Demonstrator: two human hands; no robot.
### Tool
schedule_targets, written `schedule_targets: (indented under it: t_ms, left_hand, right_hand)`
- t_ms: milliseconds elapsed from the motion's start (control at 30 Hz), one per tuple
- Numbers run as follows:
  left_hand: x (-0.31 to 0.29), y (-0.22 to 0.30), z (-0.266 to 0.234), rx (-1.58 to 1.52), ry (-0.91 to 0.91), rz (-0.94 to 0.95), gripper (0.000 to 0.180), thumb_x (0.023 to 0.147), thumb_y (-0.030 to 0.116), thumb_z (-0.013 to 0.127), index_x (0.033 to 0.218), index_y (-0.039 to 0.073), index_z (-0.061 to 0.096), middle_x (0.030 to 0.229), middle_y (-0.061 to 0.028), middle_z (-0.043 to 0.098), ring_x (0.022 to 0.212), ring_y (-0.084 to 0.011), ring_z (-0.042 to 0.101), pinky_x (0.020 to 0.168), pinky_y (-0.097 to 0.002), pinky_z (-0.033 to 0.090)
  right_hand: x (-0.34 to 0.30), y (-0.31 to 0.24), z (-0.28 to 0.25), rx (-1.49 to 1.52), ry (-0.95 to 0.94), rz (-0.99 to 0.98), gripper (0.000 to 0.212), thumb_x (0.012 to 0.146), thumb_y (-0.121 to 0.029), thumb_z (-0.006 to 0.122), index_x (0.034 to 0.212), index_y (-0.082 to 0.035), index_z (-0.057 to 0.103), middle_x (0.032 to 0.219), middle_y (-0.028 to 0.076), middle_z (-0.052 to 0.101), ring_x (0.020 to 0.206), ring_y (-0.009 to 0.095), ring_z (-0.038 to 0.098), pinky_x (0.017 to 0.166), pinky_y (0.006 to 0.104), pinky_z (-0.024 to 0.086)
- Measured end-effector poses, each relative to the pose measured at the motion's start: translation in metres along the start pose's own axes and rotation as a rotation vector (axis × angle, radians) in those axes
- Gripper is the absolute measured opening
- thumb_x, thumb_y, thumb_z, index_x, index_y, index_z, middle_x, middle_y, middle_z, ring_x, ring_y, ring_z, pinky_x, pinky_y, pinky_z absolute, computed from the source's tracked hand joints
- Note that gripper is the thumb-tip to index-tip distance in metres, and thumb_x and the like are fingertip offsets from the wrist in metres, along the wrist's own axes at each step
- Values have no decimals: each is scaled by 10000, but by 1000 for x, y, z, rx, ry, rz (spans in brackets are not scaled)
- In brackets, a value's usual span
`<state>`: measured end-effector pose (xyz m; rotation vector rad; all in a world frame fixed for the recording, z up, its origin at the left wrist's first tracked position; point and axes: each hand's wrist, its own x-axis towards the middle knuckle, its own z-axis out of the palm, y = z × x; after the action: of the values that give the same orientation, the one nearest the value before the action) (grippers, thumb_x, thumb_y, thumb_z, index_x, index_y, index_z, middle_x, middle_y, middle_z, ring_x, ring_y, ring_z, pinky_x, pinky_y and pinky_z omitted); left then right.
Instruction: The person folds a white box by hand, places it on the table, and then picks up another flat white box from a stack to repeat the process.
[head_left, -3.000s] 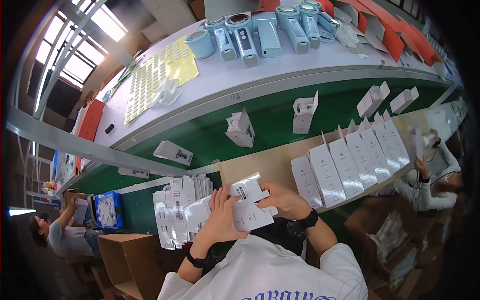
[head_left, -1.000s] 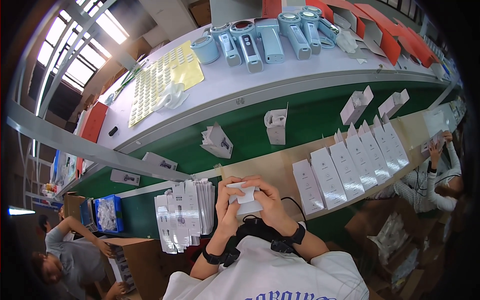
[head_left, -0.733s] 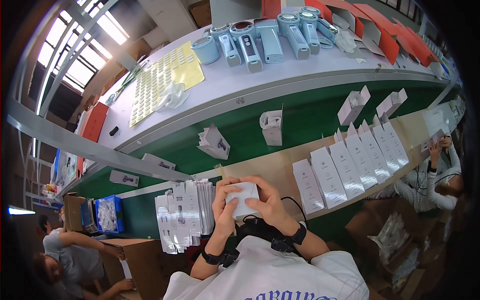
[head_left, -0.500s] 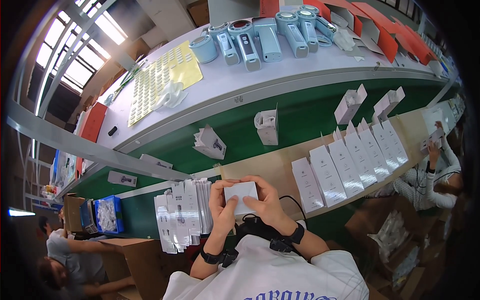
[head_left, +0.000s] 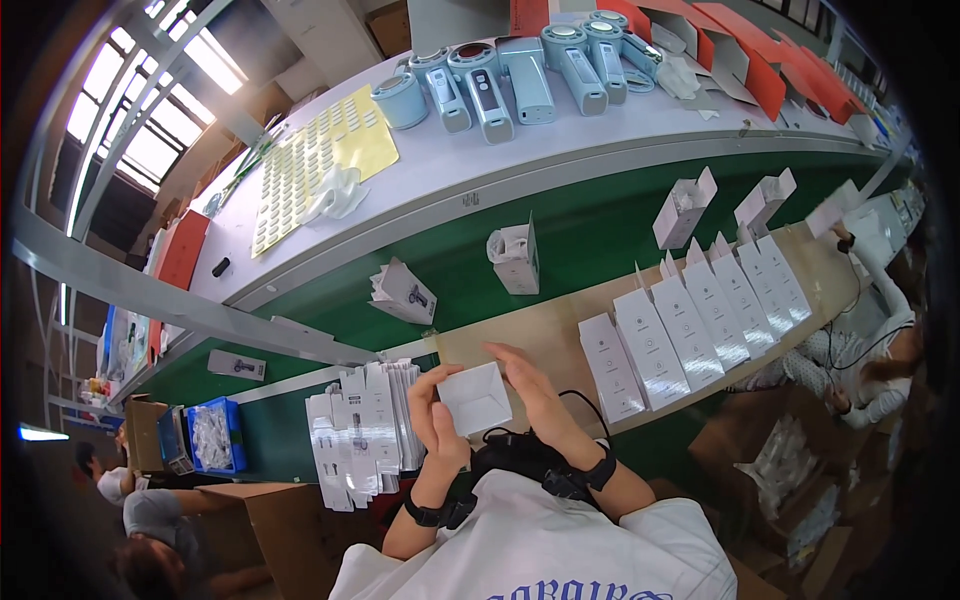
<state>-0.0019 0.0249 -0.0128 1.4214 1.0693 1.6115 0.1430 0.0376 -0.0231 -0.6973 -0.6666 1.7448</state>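
A small white box [head_left: 476,400] is between my two hands, with a creased folded end facing up. My left hand [head_left: 438,415] rests against the box's left side, its fingers bent round the far corner and its thumb lifted off the top. Along the right side lies my right hand [head_left: 534,393], with its fingers stretched out and pointing away from me. The underside of the box is hidden. Left of my hands is a stack of flat white cartons [head_left: 362,430].
White upright boxes [head_left: 655,340] stand in a row at right on the brown bench [head_left: 560,310]. Open cartons [head_left: 515,258] stand on the green surface. Light-blue devices [head_left: 530,85] line the raised shelf. Co-workers sit at far right and lower left. A blue bin [head_left: 236,430] is at left.
Both thumbs have lifted off the box top and my right hand's fingers have straightened. The box has turned slightly. The co-worker at right has moved their arms.
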Motion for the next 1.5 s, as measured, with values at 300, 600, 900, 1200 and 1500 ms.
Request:
schedule_targets:
  t_ms: [300,600,900,1200,1500]
  left_hand:
    - [-20,-28,-21,462,-130,130,610,748,308,690,1205,16,413,1328,-255,354,1238,-397,358,1037,-517,266]
    - [-25,-153,-235,1243,-44,-830,1026,619,476,806,1360,-23,300,1355,-239,361,1304,-388,306,1076,-489,259]
    - [-21,-143,-226,1238,-67,-907,1120,578,521,808,1414,45,233,1414,-208,268,1346,-388,214,1062,-577,216]
    - [-31,-162,-238,1325,-46,-865,1062,585,536,794,1400,97,273,1392,-193,323,1307,-394,285,1039,-564,242]
    - [-32,-172,-241,1370,-14,-821,1032,568,531,799,1372,111,307,1330,-182,356,1288,-399,297,1009,-587,262]
  right_hand:
    - [-42,-33,-21,-1109,57,-345,440,789,-137,616,1219,-52,580,1312,124,504,1206,267,478,871,394,477]
    - [-85,-34,-93,-2266,112,-397,435,729,-106,620,1163,-77,598,1300,143,495,1238,335,436,1026,552,323]
    - [-50,10,-58,-1513,73,-386,327,820,-125,568,1108,29,588,1165,236,531,1139,390,493,1013,491,369]
    - [24,94,-171,-1438,491,301,629,820,-334,583,1241,115,454,1199,326,515,1166,431,483,1025,457,350]
    - [15,84,-198,-1220,608,304,643,821,-317,570,1251,138,419,1236,346,482,1197,445,454,1038,449,336]
